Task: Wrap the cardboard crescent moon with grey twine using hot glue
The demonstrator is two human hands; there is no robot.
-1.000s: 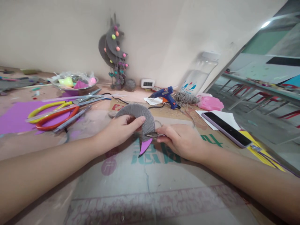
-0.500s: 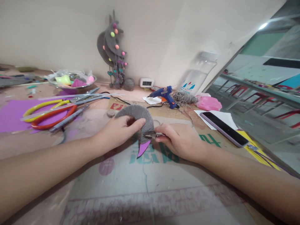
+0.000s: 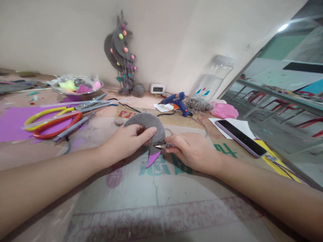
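Observation:
A crescent (image 3: 148,122) wrapped in grey yarn is pinched between the thumb and fingers of my left hand (image 3: 135,136). Its lower end is a bare purple point (image 3: 152,159), angled toward me. In the closed fingers of my right hand (image 3: 190,148) is a pair of small pointed metal snips (image 3: 161,146); the grip hides most of the handle. The snips' tip lies against the crescent's lower right part, just above where the yarn stops. Whether it is cutting a strand is too small to tell.
Cardboard (image 3: 121,215) covers the table. Large scissors (image 3: 58,122) and a bowl (image 3: 78,94) are at left. Behind stand a blue glue gun (image 3: 176,101), grey yarn (image 3: 198,105), a clock (image 3: 157,88) and a bottle (image 3: 210,79). A phone (image 3: 241,138) lies right. Decorated crescents (image 3: 122,50) hang on the wall.
The crescent's purple end has shifted slightly left and up. The snips' blade has turned a little and shows brighter against the yarn. Both hands keep almost the same place.

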